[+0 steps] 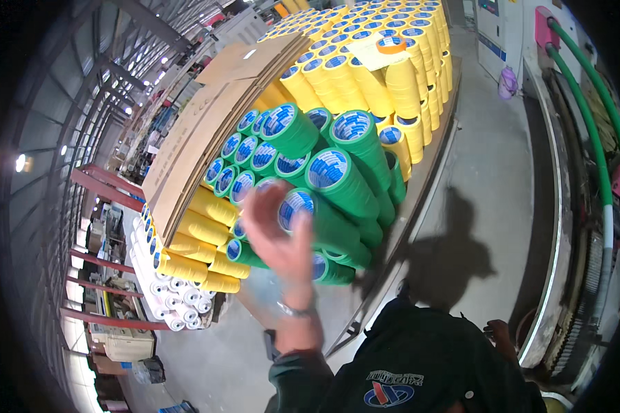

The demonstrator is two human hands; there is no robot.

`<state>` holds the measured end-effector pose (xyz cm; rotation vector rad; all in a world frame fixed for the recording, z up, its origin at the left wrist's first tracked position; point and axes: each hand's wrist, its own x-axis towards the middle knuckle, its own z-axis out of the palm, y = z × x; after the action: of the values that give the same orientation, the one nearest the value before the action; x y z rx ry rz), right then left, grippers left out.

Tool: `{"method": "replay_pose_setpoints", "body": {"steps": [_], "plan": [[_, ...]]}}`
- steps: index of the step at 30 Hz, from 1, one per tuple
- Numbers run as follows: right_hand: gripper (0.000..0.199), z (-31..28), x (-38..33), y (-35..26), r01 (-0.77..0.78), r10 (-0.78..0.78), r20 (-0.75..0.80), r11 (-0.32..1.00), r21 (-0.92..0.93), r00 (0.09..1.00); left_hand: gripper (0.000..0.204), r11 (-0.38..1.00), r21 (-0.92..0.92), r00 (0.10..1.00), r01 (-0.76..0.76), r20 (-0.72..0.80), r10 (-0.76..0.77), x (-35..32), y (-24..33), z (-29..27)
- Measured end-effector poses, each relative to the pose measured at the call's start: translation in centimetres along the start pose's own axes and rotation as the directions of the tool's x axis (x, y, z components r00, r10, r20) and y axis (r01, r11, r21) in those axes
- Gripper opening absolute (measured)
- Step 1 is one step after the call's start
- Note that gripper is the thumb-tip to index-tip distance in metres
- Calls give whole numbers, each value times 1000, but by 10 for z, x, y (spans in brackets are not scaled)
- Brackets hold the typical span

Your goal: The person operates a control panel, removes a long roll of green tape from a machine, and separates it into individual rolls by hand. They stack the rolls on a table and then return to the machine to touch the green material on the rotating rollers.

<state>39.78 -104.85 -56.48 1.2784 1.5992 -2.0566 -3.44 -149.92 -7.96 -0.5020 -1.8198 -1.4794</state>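
Note:
My left hand (275, 230), blurred by motion, is raised in front of a stack of green tape rolls (355, 182). Its thumb stands apart from the fingers and nothing shows in it; whether it touches a roll I cannot tell. The rolls form long columns with blue-and-white printed cores facing me. A wristwatch (271, 344) and a bracelet (294, 311) are on that arm. Low at the right, beside my dark jacket (427, 358), my right hand (499, 335) hangs in shadow, its fingers too dark to read.
Yellow tape rolls (410, 76) fill the pallet (430, 165) behind; an orange roll (390, 45) lies on paper there. Cardboard sheets (207, 103) lean at the left, above white rolls (182, 303). A machine with green hoses (592, 131) lines the right; a purple bucket (508, 82) stands farther back.

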Motion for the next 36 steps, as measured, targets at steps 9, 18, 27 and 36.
{"method": "replay_pose_setpoints", "body": {"steps": [9, 18, 27, 36], "plan": [[23, 26, -9, -15, -99, 102, -66, 993, 59, 993, 106, 843, 537, 933, 40, 281, -223, 142, -100, -5], [27, 19, -31, 24, 5, 6, 83, 991, -132, 997, 124, 955, 168, 866, 246, 404, -294, 136, -140, 1], [15, 31, -18, 15, -25, 31, -26, 979, 205, 999, 99, 900, 414, 861, 137, 400, -315, 135, -137, 4], [16, 34, -29, -14, -88, 92, -72, 994, 57, 993, 90, 911, 291, 867, 291, 322, -380, 140, -152, -4]]}}
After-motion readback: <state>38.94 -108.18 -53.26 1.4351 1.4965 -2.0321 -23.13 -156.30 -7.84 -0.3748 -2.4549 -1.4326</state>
